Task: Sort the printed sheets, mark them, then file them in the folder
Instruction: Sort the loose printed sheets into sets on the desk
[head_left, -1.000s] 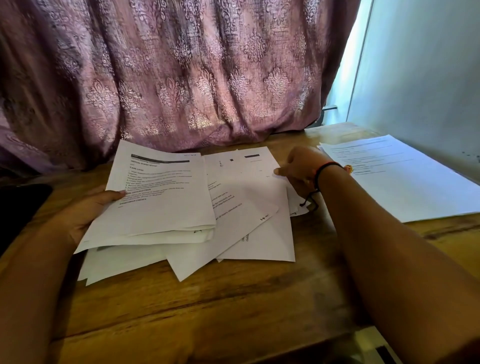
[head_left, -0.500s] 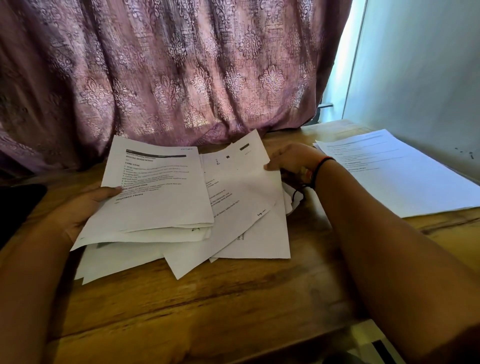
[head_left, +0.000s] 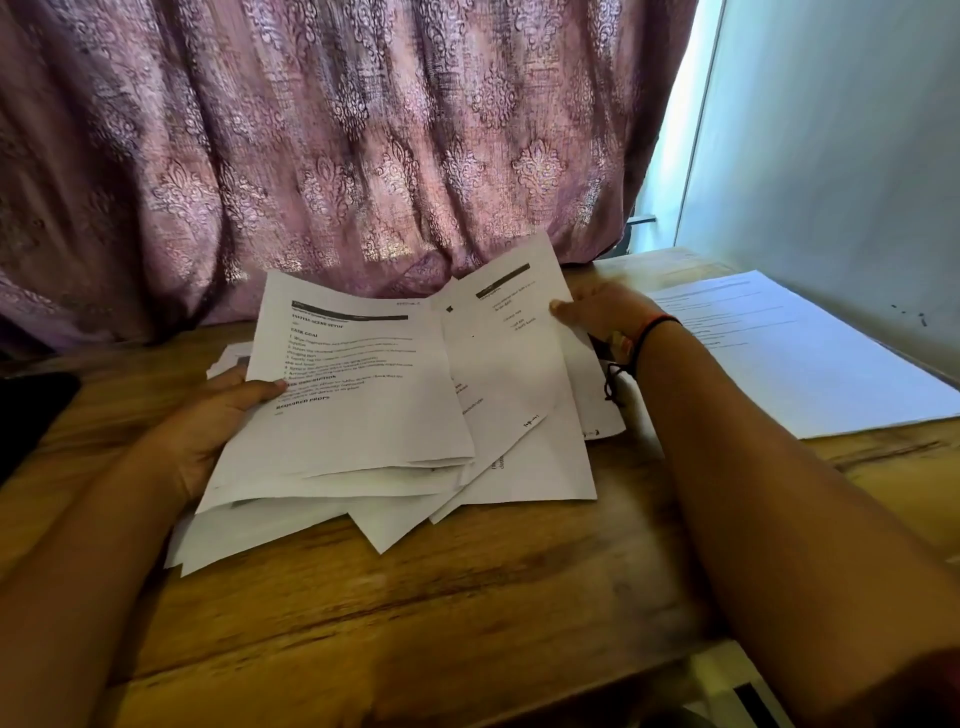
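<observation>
Head view: we are gripping fanned stack (head_left: 363, 415) with left hand (head_left: 208, 431), thumb on top page — right hand (head_left: 597, 317) pinching edge of raised sheet (head_left: 509, 353). Best, we are judging: peeling one sheet only, sliding it flat toward separate pile (head_left: 779, 353) at right of table (head_left: 415, 623).

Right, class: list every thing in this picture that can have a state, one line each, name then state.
left hand, grips the printed bundle, thumb on top.
printed bundle, held, fanned and uneven.
right hand, pinches the raised sheet's right edge.
raised sheet, far end lifted, curved.
side stack, lying flat on the table, untouched.
curtain, drawn closed.
</observation>
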